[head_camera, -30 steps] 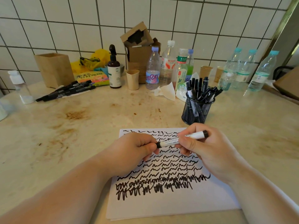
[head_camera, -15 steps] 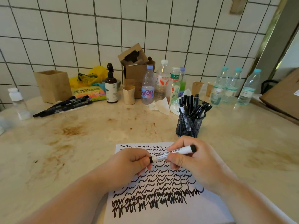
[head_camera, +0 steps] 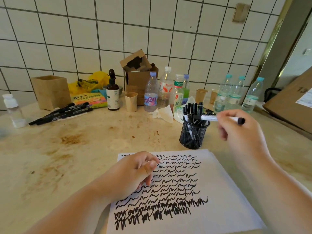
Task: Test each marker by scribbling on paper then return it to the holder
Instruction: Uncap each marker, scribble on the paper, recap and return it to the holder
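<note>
Return step: tested marker at the holder, not yet dropped in

Your right hand [head_camera: 236, 127] pinches the capped white marker [head_camera: 219, 118], lying level just above the rim of the mesh holder [head_camera: 194, 135], capped end over the markers standing inside. Your left hand [head_camera: 133, 173] holds nothing, fingers loosely curled over the near-holder edge of the scribbled paper [head_camera: 224, 200]. Next, judging from this: tip the marker upright, find a gap, let go. Loose black markers [head_camera: 62, 112] lie well left of the holder
</note>
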